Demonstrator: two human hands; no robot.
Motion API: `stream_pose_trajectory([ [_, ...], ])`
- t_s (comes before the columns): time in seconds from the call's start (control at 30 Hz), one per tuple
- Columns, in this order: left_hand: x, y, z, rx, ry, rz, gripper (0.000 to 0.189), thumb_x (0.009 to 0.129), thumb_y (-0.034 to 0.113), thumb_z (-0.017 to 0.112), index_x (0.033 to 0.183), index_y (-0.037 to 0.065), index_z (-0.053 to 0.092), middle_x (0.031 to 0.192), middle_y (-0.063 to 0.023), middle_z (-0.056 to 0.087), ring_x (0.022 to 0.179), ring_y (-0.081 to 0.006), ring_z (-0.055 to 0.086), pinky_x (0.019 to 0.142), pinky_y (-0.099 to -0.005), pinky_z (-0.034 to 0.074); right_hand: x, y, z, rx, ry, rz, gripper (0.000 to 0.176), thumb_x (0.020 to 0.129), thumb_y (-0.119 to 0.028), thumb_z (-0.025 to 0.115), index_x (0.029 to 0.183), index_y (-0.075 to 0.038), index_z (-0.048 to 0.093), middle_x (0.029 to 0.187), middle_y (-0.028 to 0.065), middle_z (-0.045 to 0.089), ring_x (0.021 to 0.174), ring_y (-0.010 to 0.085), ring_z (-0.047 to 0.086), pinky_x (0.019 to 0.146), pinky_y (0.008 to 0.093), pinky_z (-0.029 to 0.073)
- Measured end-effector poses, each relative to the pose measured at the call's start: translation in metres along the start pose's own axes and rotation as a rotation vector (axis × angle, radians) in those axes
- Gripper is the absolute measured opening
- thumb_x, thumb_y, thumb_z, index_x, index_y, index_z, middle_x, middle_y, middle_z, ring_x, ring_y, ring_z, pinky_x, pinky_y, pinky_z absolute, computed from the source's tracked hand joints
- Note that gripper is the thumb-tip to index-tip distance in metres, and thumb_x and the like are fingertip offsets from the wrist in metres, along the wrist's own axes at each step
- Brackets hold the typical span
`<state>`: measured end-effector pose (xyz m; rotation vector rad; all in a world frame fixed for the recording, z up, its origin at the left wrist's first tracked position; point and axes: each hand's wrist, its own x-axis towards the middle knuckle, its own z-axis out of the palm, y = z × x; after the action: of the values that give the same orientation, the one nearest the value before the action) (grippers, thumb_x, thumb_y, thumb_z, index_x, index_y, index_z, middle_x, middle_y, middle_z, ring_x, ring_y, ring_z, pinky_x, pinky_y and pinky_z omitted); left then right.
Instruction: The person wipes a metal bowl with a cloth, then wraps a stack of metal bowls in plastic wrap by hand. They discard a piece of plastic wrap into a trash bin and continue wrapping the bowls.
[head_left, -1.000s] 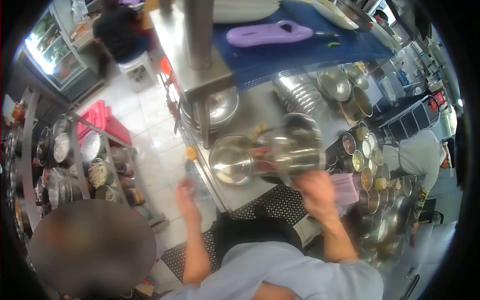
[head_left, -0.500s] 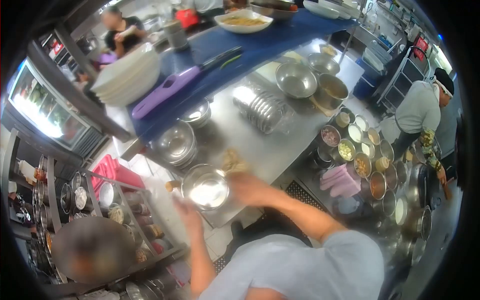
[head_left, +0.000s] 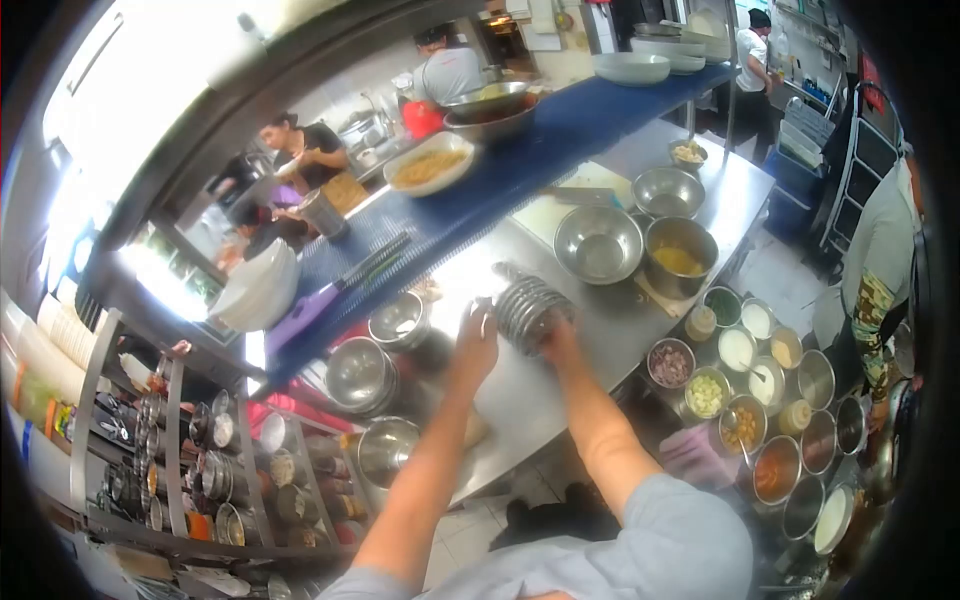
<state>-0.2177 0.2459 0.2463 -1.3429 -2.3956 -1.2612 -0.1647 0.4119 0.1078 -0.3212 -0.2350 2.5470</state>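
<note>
A stack of shiny metal bowls [head_left: 530, 308] lies on its side on the steel table [head_left: 535, 425], near its middle. My right hand [head_left: 560, 338] is closed on the stack's near right end. Just left of the stack, my left hand [head_left: 480, 335] is raised with its fingers closed; whether they hold anything is too blurred to tell. A single metal bowl [head_left: 388, 450] stands at the table's near left edge, partly behind my left forearm. More stacked metal bowls [head_left: 360, 375] stand beyond it.
Above the table runs a blue shelf [head_left: 570, 125] with plates and a purple-handled utensil [head_left: 305, 318]. A large bowl [head_left: 598, 245] and a pot [head_left: 680, 262] stand at the back right. Food containers [head_left: 740, 425] fill the right side. Several people are around, one at the right edge.
Both my hands have left the bowl at the near left edge and moved forward to the stack on its side. The camera view has shifted, showing more people beyond the shelf.
</note>
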Motion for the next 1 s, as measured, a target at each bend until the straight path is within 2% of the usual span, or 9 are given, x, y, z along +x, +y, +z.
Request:
stream_pose_trajectory([
  [0.13, 0.076, 0.001, 0.044, 0.173, -0.013, 0.114, 0.038, 0.096, 0.026, 0.048, 0.134, 0.018, 0.051, 0.148, -0.0223, 0.028, 0.133, -0.0496, 0.029, 0.11, -0.0488, 0.029, -0.04, -0.019, 0.035, -0.429, 0.171, 0.051, 0.028, 0.093, -0.02, 0.054, 0.117, -0.005, 0.059, 0.091, 0.0079, 0.064, 0.066, 0.0171, 0.058, 0.059, 0.0272, 0.047],
  [0.23, 0.077, -0.001, 0.046, 0.818, -0.701, 0.318, 0.039, 0.095, 0.028, 0.049, 0.133, 0.019, 0.051, 0.146, -0.0275, 0.028, 0.132, -0.0532, 0.026, 0.11, -0.0517, 0.028, -0.116, -0.056, 0.009, -1.025, 0.011, 0.173, 0.025, 0.091, -0.02, 0.06, 0.109, -0.003, 0.064, 0.081, 0.0048, 0.064, 0.061, 0.0122, 0.056, 0.054, 0.0235, 0.044],
  [0.27, 0.065, -0.039, 0.07, 0.801, -0.614, 0.321, 0.042, 0.091, 0.033, 0.055, 0.131, 0.02, 0.053, 0.143, -0.0312, 0.029, 0.133, -0.0511, 0.026, 0.11, -0.0532, 0.028, -0.148, -0.076, 0.014, -1.073, -0.06, 0.308, 0.024, 0.09, -0.021, 0.063, 0.105, -0.002, 0.066, 0.075, 0.0022, 0.063, 0.057, 0.0091, 0.054, 0.051, 0.021, 0.042],
  [0.37, 0.059, -0.031, 0.065, 0.183, -0.402, -0.268, 0.047, 0.087, 0.046, 0.057, 0.127, 0.023, 0.055, 0.144, -0.0267, 0.031, 0.134, -0.0461, 0.028, 0.106, -0.0535, 0.032, -0.179, -0.117, -0.012, -1.087, -0.307, 0.715, 0.027, 0.09, -0.019, 0.062, 0.109, -0.001, 0.065, 0.073, 0.0019, 0.061, 0.053, 0.0094, 0.053, 0.047, 0.0218, 0.041],
  [0.47, 0.078, -0.017, 0.058, 0.206, -0.264, -0.239, 0.05, 0.085, 0.046, 0.061, 0.129, 0.024, 0.054, 0.14, -0.0234, 0.04, 0.134, -0.0434, 0.027, 0.108, -0.0554, 0.028, -0.124, -0.082, -0.043, -0.711, 0.178, 0.143, 0.027, 0.09, -0.018, 0.062, 0.109, 0.0, 0.064, 0.08, 0.0038, 0.064, 0.06, 0.0107, 0.057, 0.052, 0.0239, 0.045],
  [0.53, 0.09, -0.073, 0.093, 0.378, -0.146, 0.006, 0.043, 0.087, 0.047, 0.058, 0.126, 0.03, 0.056, 0.141, -0.0115, 0.045, 0.138, -0.0399, 0.024, 0.11, -0.0607, 0.018, -0.072, -0.059, -0.041, -0.661, 0.086, 0.052, 0.031, 0.092, -0.015, 0.056, 0.117, 0.002, 0.058, 0.094, 0.009, 0.065, 0.075, 0.0142, 0.062, 0.068, 0.0267, 0.052],
  [0.63, 0.091, -0.069, 0.114, 0.439, -0.474, -0.25, 0.039, 0.088, 0.052, 0.051, 0.121, 0.033, 0.06, 0.143, -0.0006, 0.044, 0.141, -0.0377, 0.02, 0.11, -0.0631, 0.011, -0.019, -0.026, -0.022, -0.441, 0.079, 0.064, 0.027, 0.094, -0.018, 0.053, 0.115, -0.002, 0.059, 0.094, 0.0068, 0.064, 0.081, 0.0164, 0.061, 0.069, 0.0294, 0.051],
  [0.9, 0.073, 0.011, 0.083, 0.305, -0.291, -0.6, 0.064, 0.082, 0.064, 0.053, 0.136, 0.029, 0.048, 0.153, -0.0266, 0.014, 0.14, -0.0513, -0.002, 0.111, -0.0615, 0.002, -0.02, 0.005, 0.018, 0.0, 0.08, 0.112, 0.06, 0.096, -0.054, 0.041, 0.129, -0.005, 0.05, 0.125, 0.0124, 0.057, 0.113, 0.0254, 0.055, 0.096, 0.0442, 0.045],
  [1.0, 0.07, 0.001, 0.081, 0.25, -0.243, -0.65, 0.066, 0.081, 0.064, 0.054, 0.137, 0.031, 0.046, 0.154, -0.0281, 0.005, 0.138, -0.0548, -0.005, 0.111, -0.0618, 0.005, -0.028, 0.003, 0.054, 0.097, -0.196, 0.069, 0.075, 0.093, -0.065, 0.035, 0.138, -0.005, 0.04, 0.137, 0.0156, 0.048, 0.123, 0.0283, 0.048, 0.105, 0.0442, 0.036],
])
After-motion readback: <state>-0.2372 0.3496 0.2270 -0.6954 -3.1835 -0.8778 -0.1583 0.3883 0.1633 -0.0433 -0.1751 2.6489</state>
